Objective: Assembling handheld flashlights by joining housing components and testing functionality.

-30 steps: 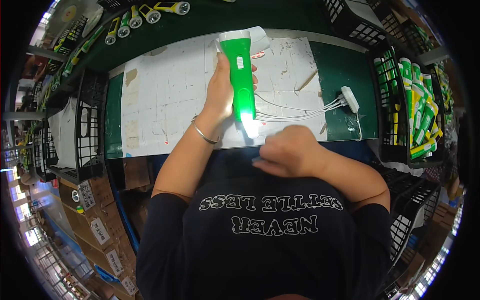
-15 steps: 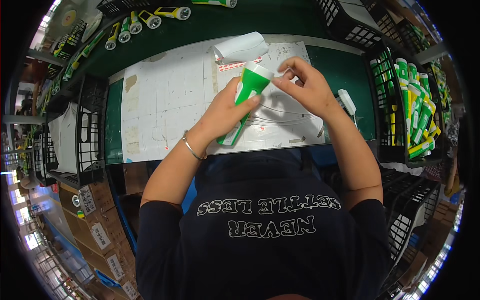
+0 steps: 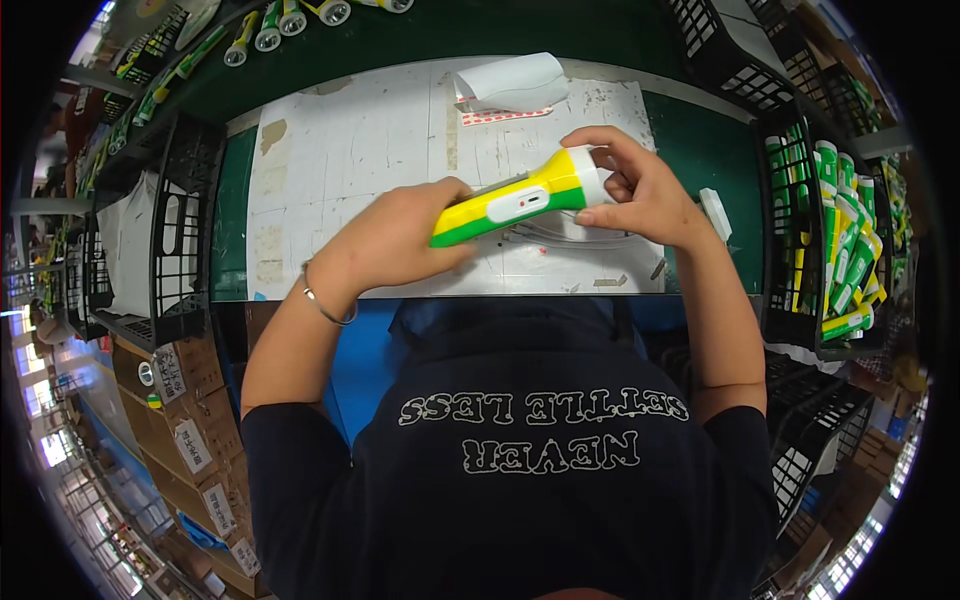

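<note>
A yellow-and-green flashlight [image 3: 515, 205] with a white head ring lies nearly level above the white work surface [image 3: 340, 160], its switch panel facing up. My left hand [image 3: 395, 235] is wrapped round its tail end. At the other end, my right hand [image 3: 645, 195] curls its fingers and thumb round the white head. The flashlight's lens is hidden from view. Behind it, a curled white sheet [image 3: 515, 85] lies over a strip with red marks [image 3: 505, 117]. Thin white cable [image 3: 590, 240] runs under the flashlight and my right hand.
To the right stands a black crate [image 3: 785, 310] full of green, yellow and white flashlights [image 3: 850, 250]. Another black crate [image 3: 185, 260] with white sheets is at the left. Several flashlights [image 3: 268, 38] line the far green bench. A white block [image 3: 714, 214] sits beside my right forearm.
The flashlight has swung from steeply slanted to nearly level, its switch panel now upward. My left hand has shifted to its tail, and my right hand has closed on its head.
</note>
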{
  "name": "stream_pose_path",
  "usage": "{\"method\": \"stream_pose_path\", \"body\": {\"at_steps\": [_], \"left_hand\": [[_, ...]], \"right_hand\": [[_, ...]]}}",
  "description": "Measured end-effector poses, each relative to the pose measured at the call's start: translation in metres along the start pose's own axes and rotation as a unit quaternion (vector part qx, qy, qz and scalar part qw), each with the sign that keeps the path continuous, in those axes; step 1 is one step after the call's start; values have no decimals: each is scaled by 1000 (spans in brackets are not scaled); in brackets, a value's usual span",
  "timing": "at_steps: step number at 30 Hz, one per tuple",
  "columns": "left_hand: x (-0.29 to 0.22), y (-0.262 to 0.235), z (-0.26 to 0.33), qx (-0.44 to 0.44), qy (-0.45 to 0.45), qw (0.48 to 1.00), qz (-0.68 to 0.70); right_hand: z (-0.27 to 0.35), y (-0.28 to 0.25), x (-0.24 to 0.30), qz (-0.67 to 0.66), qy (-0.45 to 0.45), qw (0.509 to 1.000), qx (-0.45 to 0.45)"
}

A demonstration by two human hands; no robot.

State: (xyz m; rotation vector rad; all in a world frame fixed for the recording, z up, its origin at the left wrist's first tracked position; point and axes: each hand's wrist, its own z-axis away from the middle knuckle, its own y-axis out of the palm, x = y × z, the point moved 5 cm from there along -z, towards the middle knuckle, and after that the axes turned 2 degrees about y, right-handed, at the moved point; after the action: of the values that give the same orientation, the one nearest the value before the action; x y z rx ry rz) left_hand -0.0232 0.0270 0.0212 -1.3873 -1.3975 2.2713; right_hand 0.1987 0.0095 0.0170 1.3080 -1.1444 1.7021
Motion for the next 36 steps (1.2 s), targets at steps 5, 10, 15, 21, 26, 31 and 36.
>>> {"method": "stream_pose_path", "body": {"at_steps": [5, 10, 15, 21, 26, 31, 36], "left_hand": [[23, 35, -17, -79, -23, 973, 216], [38, 60, -23, -115, -87, 941, 307], [37, 56, -28, -166, -94, 947, 257], [7, 57, -42, -165, -49, 955, 243], [2, 59, -46, -187, -48, 956, 222], [-10, 54, -40, -313, -7, 950, 20], [-12, 54, -42, -315, -27, 948, -42]], "right_hand": [[-24, 15, -40, 192, 47, 972, -127], [-30, 40, -66, 388, 21, 910, -143], [-19, 22, -55, -65, 39, 992, -101], [-9, 12, -41, -70, 55, 991, -98], [-1, 10, -45, -54, 67, 988, -132], [-1, 13, -47, -47, 63, 978, -192], [-5, 15, -53, -105, 84, 974, -180]]}}
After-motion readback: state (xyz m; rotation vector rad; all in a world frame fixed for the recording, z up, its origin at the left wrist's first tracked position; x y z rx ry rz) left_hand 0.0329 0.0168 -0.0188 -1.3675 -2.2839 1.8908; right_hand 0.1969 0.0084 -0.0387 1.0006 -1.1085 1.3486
